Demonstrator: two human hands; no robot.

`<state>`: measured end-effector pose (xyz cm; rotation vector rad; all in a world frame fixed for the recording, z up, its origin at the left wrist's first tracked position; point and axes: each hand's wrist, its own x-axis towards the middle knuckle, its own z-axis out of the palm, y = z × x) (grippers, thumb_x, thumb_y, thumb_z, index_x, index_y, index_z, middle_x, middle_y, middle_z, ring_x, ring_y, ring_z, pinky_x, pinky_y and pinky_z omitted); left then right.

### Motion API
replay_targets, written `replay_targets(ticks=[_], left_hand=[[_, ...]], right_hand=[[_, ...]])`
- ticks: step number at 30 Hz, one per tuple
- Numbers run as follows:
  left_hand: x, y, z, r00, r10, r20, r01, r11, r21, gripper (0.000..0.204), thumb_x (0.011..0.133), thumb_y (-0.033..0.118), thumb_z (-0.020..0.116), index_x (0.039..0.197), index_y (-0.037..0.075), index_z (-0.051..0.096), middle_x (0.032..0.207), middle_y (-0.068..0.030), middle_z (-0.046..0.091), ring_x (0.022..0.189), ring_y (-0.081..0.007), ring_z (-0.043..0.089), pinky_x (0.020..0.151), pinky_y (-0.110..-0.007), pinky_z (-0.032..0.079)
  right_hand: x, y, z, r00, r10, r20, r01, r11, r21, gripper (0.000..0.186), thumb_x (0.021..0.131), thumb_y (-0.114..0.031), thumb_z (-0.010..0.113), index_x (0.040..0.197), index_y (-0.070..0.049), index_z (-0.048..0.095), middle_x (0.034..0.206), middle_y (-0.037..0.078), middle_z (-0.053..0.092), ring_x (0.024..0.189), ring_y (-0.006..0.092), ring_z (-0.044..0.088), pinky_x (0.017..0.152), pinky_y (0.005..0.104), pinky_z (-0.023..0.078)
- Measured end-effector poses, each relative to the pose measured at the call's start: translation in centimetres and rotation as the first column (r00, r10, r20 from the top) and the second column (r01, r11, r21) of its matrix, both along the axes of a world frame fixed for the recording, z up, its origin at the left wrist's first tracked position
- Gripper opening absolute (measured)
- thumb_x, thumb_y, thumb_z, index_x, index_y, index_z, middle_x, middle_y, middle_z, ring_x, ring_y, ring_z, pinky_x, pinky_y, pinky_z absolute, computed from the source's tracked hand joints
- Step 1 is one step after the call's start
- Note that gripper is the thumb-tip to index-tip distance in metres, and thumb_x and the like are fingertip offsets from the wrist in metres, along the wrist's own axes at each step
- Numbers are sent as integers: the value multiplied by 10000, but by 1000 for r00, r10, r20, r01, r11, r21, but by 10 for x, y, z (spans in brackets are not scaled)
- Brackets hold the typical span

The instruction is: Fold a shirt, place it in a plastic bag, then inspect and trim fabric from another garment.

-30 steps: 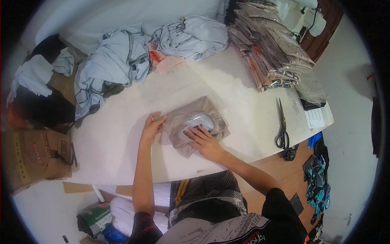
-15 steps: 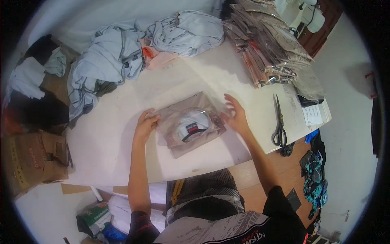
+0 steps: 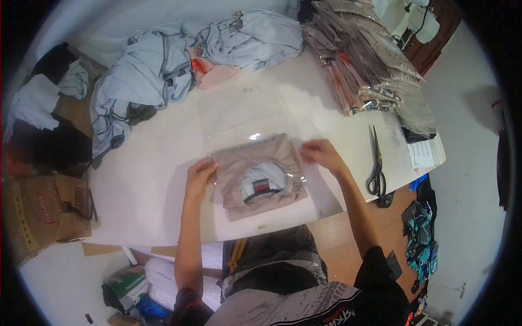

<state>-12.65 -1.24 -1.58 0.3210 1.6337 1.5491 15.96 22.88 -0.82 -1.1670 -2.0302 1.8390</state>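
Now the shirt lies between left hand, pinching, and right hand, grip unclear.

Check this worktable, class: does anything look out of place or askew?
The piled, mostly beige garments in clear plastic, far right, look askew, fanned unevenly. The black-handled metal scissors lie oddly near the edge of the white table.

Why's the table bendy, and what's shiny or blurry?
In the head view, the fisheye lens likely bows the table's front edge, and the corners go black; also there, white glare glints on the clear plastic bag, and the right hand's fingertips look smeared.
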Motion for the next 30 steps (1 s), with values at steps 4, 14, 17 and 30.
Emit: replay_targets(ticks=[4, 14, 17, 30], left_hand=[[-6, -2, 2, 999, -32, 44, 34, 999, -36, 215, 797, 110, 737, 958, 11, 635, 795, -17, 605, 643, -95, 544, 540, -228, 428], [-28, 20, -12, 997, -52, -51, 48, 996, -80, 262, 793, 149, 748, 986, 4, 645, 831, -23, 643, 729, -110, 596, 633, -225, 450], [-27, 1, -25, 998, -57, 23, 58, 998, -25, 173, 779, 94, 741, 908, 20, 653, 767, -24, 626, 629, -90, 551, 575, -223, 438], [-30, 43, -5, 999, -32, -32, 29, 997, -76, 184, 771, 149, 771, 883, 36, 678, 769, -19, 646, 661, -100, 574, 590, -246, 447]], right_hand=[[-25, 7, 2, 986, -2, -168, -31, 980, -195, 256, 845, -192, 682, 946, 42, 664, 809, 101, 673, 722, 149, 652, 651, 269, 532], [-34, 27, -12, 996, -22, -83, 5, 980, -200, 201, 789, -135, 710, 907, 23, 676, 814, 92, 678, 702, 145, 646, 673, 267, 539], [-17, 18, -23, 982, 82, -173, -112, 978, -174, 230, 780, -163, 733, 929, 6, 686, 831, 87, 683, 728, 132, 649, 696, 266, 550], [-12, 16, -17, 994, -43, -100, 23, 980, -196, 218, 850, -153, 670, 968, 30, 660, 906, 128, 686, 786, 190, 680, 728, 309, 557]])
